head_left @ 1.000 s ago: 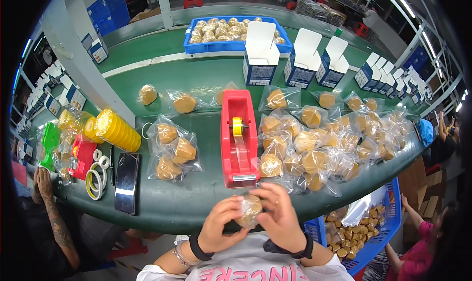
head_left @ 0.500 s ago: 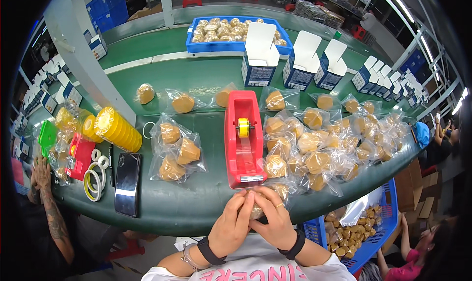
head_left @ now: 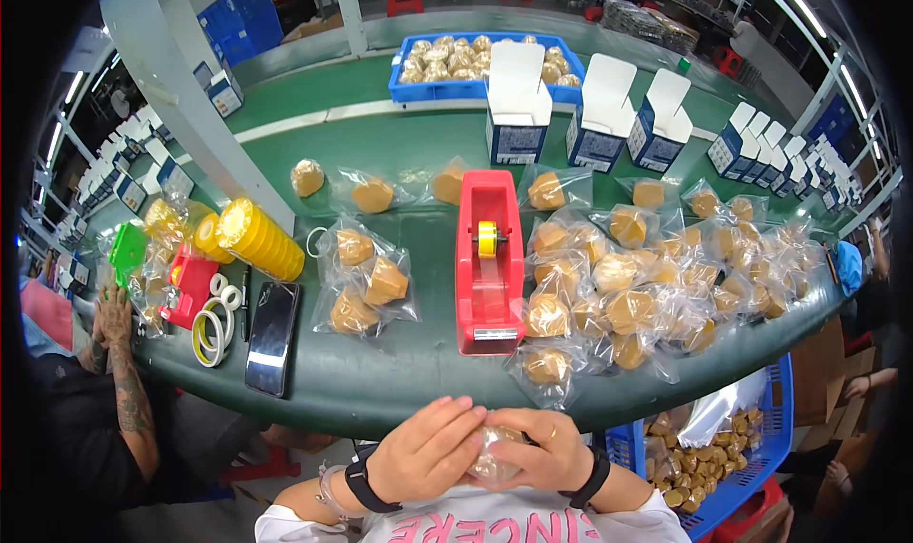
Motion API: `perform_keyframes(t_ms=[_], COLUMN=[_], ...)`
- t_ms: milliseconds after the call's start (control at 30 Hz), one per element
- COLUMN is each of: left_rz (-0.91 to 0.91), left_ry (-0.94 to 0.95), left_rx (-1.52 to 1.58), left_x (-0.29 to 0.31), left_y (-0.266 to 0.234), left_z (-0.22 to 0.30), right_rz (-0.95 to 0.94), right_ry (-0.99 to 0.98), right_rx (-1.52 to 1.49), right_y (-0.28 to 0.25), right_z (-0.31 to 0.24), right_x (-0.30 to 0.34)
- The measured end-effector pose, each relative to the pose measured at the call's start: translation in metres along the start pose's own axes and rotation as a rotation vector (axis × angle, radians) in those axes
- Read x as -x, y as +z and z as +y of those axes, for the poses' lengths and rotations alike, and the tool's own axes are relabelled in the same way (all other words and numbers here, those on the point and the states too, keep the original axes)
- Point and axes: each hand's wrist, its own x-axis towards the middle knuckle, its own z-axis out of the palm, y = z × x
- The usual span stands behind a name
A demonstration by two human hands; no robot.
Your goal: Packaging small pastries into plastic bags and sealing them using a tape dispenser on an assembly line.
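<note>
The left hand (head_left: 428,455) and right hand (head_left: 552,450) are clamped together on a wrapped lump (head_left: 496,454), left fingers over its left side, right hand curled round its right. The lump sits between the palms, on the near side of the bench (head_left: 437,377). Straight ahead of the grip stands a red dispenser (head_left: 490,305); ahead and to the right lie many bagged lumps (head_left: 631,310); left of the grip, farther off, lies a phone (head_left: 273,341)

Tube lights (head_left: 797,4) glow overhead, glare flecks the held wrapped piece (head_left: 495,457) and phone (head_left: 273,340), and lines bend toward black edges.
</note>
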Motion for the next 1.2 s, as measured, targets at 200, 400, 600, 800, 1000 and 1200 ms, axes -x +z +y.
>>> perform_keyframes(t_ms=[200,400,600,800,1000,1200], left_rz=[-0.024,-0.190,-0.506,-0.578,-0.066,-0.130], left_ry=[-0.207,-0.745,-0.770,-0.846,-0.393,-0.134], left_rx=[0.137,0.111,-0.165,-0.236,-0.287,-0.129], left_x=[-0.058,-0.174,-0.172,-0.162,-0.183,-0.143], left_y=[-0.041,-0.088,-0.034,-0.025,-0.035,-0.084], left_z=[0.000,-0.182,-0.322,-0.368,-0.255,-0.049], right_rz=[0.323,0.453,0.265,0.101,-0.506,-0.367], right_ry=[0.267,0.464,0.557,0.653,0.403,0.326], right_rx=[-0.328,-0.442,-0.198,0.293,0.753,0.657], right_y=[-0.019,-0.064,-0.107,-0.177,-0.134,-0.125], right_z=[-0.009,-0.011,-0.019,0.018,0.233,0.260], right_x=[-0.005,0.011,0.009,-0.072,-0.126,-0.125])
